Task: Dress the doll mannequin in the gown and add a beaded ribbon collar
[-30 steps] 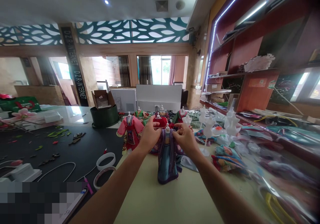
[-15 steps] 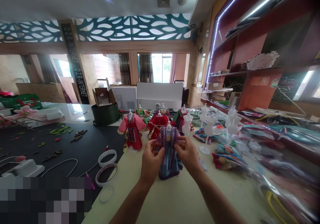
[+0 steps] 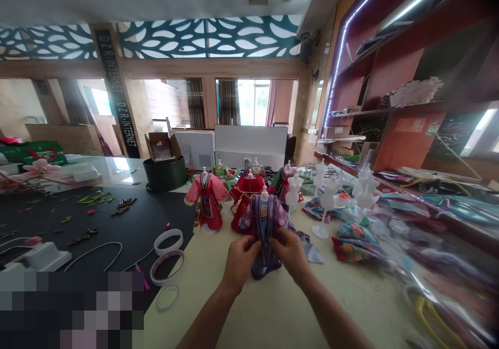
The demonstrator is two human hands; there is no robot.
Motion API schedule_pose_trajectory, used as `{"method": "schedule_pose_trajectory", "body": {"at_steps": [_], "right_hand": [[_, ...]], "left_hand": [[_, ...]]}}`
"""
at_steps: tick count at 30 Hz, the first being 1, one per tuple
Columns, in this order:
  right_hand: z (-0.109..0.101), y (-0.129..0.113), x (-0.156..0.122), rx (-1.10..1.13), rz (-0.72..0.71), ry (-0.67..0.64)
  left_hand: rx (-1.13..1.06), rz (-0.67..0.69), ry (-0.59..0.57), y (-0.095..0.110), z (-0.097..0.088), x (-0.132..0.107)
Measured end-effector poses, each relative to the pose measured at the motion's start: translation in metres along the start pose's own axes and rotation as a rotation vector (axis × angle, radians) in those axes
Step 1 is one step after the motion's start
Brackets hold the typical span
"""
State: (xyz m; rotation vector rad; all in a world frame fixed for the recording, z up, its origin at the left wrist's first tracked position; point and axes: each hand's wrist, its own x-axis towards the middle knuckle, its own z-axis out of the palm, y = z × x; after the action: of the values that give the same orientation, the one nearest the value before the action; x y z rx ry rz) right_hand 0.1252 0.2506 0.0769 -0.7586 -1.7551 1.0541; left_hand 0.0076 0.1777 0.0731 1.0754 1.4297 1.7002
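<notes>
- Purple robe [image 3: 257, 222]: it sits on a small dress form [image 3: 264, 197] near the middle of the counter [image 3: 218, 307], over a bluish skirt [image 3: 267, 271], sleeves hanging.
- Pink-and-red outfit [image 3: 206, 201]: on its own form to the left, and looks complete.
- Left hand [image 3: 241, 260]: thumb and fingertips pinch the robe's front edge on this side.
- Red outfit [image 3: 248, 185]: just behind the robe, also dressed and seemingly finished.
- Between the hands, the robe's front bands hang apart at the chest; I see no fastening, so the front looks not yet settled.
- Right hand [image 3: 290, 250]: thumb and fingertips pinch the opposite edge.
- White dress forms [image 3: 328, 196]: bare, undressed.
- Patterned cloth [image 3: 356, 242]: bundled, on no form.
</notes>
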Motion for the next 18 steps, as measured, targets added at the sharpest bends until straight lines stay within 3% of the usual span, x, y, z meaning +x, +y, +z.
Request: {"method": "schedule_pose_trajectory", "body": {"at_steps": [18], "right_hand": [[-0.008,0.025,-0.015,0.172,0.101,-0.063]], "left_hand": [[0.087,-0.031,-0.030,-0.008,0.004,-0.009]]}}
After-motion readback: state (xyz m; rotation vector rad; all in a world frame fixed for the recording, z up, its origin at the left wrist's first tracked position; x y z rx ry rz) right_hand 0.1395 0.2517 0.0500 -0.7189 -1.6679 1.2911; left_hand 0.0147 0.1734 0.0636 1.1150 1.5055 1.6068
